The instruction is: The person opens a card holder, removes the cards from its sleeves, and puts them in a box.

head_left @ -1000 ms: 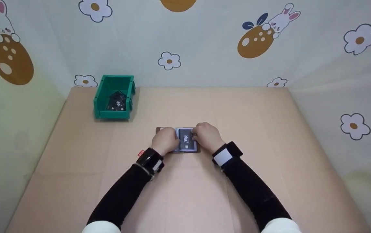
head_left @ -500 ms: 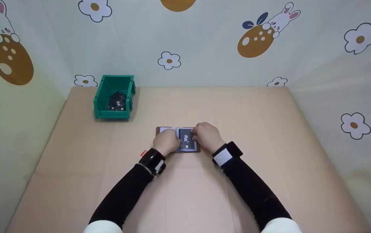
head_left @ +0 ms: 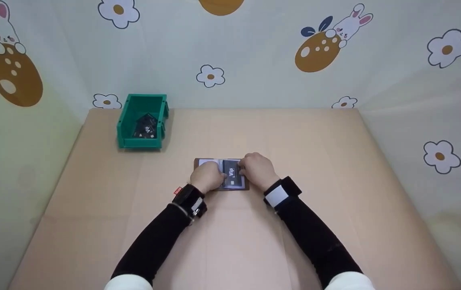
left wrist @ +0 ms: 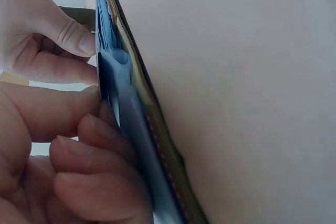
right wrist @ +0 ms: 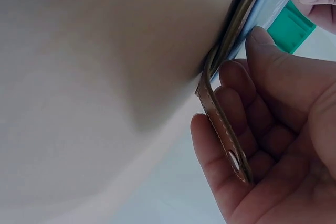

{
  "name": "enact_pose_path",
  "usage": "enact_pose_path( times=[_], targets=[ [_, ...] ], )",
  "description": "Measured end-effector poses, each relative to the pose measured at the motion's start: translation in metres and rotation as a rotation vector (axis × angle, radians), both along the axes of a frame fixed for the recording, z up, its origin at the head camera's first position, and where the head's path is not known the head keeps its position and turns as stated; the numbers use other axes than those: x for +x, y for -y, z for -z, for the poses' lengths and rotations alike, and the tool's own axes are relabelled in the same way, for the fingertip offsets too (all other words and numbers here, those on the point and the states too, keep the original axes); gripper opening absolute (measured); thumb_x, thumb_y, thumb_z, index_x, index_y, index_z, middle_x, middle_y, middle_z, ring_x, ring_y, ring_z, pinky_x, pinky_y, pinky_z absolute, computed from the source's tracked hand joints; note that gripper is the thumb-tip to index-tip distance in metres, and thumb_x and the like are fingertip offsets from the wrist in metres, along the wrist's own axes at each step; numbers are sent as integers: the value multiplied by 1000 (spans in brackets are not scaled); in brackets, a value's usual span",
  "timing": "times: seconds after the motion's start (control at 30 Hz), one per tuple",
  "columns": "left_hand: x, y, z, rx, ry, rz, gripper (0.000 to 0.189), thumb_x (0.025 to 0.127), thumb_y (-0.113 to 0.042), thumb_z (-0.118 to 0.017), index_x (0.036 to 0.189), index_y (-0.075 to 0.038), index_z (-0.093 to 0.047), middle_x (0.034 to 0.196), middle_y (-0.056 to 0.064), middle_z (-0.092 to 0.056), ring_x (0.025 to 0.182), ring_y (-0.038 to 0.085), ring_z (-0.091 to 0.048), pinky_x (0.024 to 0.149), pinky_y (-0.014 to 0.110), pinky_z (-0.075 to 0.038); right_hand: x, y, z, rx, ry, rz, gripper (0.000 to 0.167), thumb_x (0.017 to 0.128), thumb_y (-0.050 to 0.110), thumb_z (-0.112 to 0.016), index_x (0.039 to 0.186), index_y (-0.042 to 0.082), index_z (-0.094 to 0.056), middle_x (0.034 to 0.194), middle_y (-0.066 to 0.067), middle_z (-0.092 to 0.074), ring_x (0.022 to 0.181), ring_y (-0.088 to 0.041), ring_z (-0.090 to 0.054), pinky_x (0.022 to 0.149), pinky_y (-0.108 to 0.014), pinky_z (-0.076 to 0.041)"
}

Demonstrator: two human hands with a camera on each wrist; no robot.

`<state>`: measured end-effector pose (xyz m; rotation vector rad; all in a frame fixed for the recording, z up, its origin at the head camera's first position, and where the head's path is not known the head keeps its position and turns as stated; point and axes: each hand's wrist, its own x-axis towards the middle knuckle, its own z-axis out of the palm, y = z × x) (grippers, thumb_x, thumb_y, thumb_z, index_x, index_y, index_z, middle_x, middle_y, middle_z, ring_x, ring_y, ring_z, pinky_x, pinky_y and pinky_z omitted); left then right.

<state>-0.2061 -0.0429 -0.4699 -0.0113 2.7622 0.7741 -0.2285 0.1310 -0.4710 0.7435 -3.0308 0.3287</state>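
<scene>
A brown leather card holder (head_left: 247, 186) lies spread on the table with its clear sleeves showing. On its right half is a dark card (head_left: 231, 171) marked "Vip". My left hand (head_left: 206, 176) pinches the card's left edge between thumb and finger, at the sleeve opening; how deep the card sits is unclear. At the right side my right hand (head_left: 257, 169) grips the holder and its sleeve edge, thumb on top. In the right wrist view, the holder's snap strap (right wrist: 223, 124) lies across the curled fingers of that hand. The left sleeves are partly covered by the left hand.
Toward the back left of the table (head_left: 294, 133) stands a green bin (head_left: 139, 142). Several dark cards (head_left: 146, 125) lie loose inside it. A patterned cloth wall (head_left: 254, 48) rises behind the table and along both sides.
The left hand has shifted slightly to the right along with the card edge, uncovering more of the holder's left page. The right hand stays where it was.
</scene>
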Motion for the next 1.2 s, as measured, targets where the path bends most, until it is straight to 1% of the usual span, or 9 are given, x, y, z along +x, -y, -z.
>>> enact_pose_path(
  times=[0.13,0.23,0.37,0.6,0.7,0.87,0.97,1.07,1.2],
  targets=[
    [0,-1,0,-1,6,8,24,91,-30,-69,82,-8,-68,86,5,-66,71,21,-59,62,36,-47,0,0,0,-9,2,10,14,81,15,-80,94,9,-79,88,-9,-69,85,-28,-65,73,-42,-53],
    [1,0,1,5,5,12,24,92,-30,-68,83,-7,-68,85,5,-65,71,21,-59,61,35,-47,0,-1,1,-18,5,16,13,80,15,-80,93,10,-79,88,-9,-69,85,-27,-65,72,-42,-53],
    [2,0,3,15,3,7,24,93,-29,-66,86,-6,-69,85,5,-65,71,21,-58,61,35,-46,0,0,1,-28,14,24,15,80,14,-80,94,10,-80,89,-9,-70,87,-28,-66,73,-42,-54],
    [5,3,1,19,-7,0,26,93,-29,-65,91,-3,-70,90,8,-67,74,24,-59,66,39,-50,-1,-1,2,-31,18,33,16,80,17,-81,95,11,-80,88,-8,-70,86,-28,-65,74,-43,-53],
    [5,8,0,28,-4,-1,27,93,-29,-66,90,-3,-70,90,9,-68,73,24,-59,67,39,-50,-1,-1,2,-22,11,30,16,81,17,-80,95,11,-80,88,-8,-69,87,-28,-65,74,-43,-53],
    [5,22,0,35,-21,7,25,93,-25,-66,80,-4,-68,78,6,-63,67,22,-56,64,37,-47,0,-1,2,-19,8,19,17,79,15,-81,95,11,-80,88,-9,-69,85,-29,-65,74,-43,-53],
    [5,32,-1,49,-30,7,25,92,-23,-67,76,-4,-66,74,5,-60,66,21,-54,65,36,-46,0,-1,3,-18,10,17,15,79,15,-81,93,12,-80,87,-8,-68,84,-29,-64,73,-43,-53],
    [5,39,-3,83,-20,11,24,92,-21,-68,76,-4,-64,74,5,-59,68,21,-53,66,35,-46,-1,-1,3,-15,11,19,15,79,16,-81,93,12,-80,87,-8,-69,84,-29,-64,74,-42,-53],
    [5,45,-6,124,3,18,25,93,-22,-67,76,-4,-61,73,4,-57,66,19,-53,61,31,-44,-1,0,3,-5,11,21,17,80,16,-81,97,11,-80,90,-8,-70,88,-28,-65,76,-42,-53]
  ],
)
